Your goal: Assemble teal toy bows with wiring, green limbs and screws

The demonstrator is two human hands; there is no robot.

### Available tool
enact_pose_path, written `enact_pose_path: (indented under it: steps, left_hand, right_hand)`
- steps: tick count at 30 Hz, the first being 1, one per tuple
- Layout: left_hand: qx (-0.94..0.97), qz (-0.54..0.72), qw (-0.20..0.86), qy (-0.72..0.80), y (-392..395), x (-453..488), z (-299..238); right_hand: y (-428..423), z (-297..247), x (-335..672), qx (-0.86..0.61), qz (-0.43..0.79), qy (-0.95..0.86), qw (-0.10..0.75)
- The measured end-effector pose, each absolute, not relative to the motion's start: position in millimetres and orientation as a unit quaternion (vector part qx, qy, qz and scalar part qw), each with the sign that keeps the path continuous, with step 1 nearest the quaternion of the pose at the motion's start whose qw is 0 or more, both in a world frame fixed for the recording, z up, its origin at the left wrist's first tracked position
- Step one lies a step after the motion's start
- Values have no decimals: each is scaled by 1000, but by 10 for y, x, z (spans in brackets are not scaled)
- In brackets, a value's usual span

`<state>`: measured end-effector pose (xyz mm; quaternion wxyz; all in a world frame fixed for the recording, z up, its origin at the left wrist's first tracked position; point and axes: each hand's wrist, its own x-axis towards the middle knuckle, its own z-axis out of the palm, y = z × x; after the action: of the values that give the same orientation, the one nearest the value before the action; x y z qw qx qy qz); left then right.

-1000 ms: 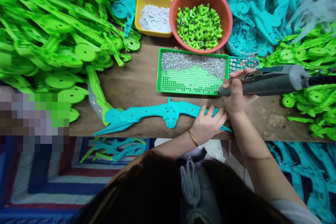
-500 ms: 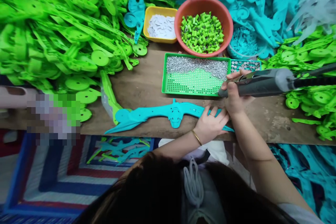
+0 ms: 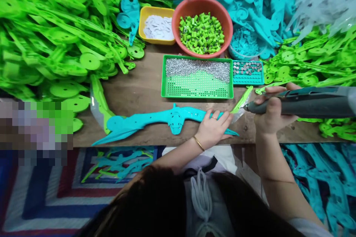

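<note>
A turquoise plastic toy bow (image 3: 150,123) lies along the front of the wooden bench, a green piece in clear plastic at each end. My left hand (image 3: 213,129) grips the bow's right part, fingers over the top; its underside there is hidden. In my right hand (image 3: 269,115) is a dark grey electric screwdriver (image 3: 314,103), held level with its tip pointing left. That tip is beside the right-hand green piece (image 3: 242,100), a short way from my left fingers; whether it touches anything cannot be made out.
A green tray (image 3: 197,95) of small screws lies behind the bow, beside a small turquoise tray (image 3: 250,81) of round metal discs. Farther back are a red bowl (image 3: 175,26) of green caps and a yellow tub (image 3: 142,22). Green parts (image 3: 55,37) are heaped left.
My right hand has drawn the screwdriver rightward from the screw tray to the bow's right end. The right-hand green piece has come into sight. My left hand stays on the bow; the view has shifted.
</note>
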<state>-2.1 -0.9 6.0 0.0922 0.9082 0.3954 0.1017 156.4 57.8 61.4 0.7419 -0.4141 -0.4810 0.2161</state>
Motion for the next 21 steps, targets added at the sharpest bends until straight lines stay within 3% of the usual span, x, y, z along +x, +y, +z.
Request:
enact_pose_path:
  steps: [17,21]
  left_hand:
    - [907,98,80,401,-25,-26,78]
    - [907,96,82,401,-29,-32,83]
  right_hand:
    - [627,483,1558,-493,248,-523,650]
    - [831,598,1385,-468,205,-519,686]
